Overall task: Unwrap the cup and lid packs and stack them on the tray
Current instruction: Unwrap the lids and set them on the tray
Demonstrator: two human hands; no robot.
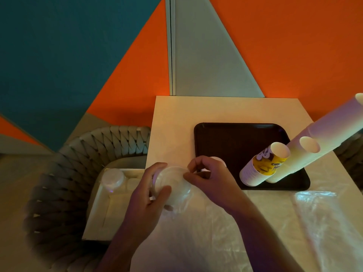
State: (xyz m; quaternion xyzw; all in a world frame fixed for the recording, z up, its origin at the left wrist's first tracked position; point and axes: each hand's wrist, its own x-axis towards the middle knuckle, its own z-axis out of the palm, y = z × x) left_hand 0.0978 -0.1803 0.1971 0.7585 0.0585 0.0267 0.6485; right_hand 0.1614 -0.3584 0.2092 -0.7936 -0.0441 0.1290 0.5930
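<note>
Task looks approx. halfway, judging by the layout: three cup stacks already stand on the tray (225,134), which sits at the table's (176,118) far right side. A short printed stack (261,165) w/ yellow-and-white pattern stands by the tray's near edge, touching a tall plain stack (306,152) at the near right corner; a third tall stack (337,118) rises behind, its top cut off by the frame edge. Loose clear wrap (324,209) lies along the table's near right edge, so those packs seem done. Lids are what's left. The left hand (149,195) grips the lid pack (172,183) from the side near the table's left edge, fingers curled round it; the right hand (206,175) pinches at the film on its top, prob. starting to tear it open. Another wrapped pack (113,180) waits in a white box (102,213) on the woven chair (59,183) left of the table. Hard to tell: something pale (218,159) behind the right hand at the tray's near left corner, mostly hidden; whether the film is torn yet; lid count.
</note>
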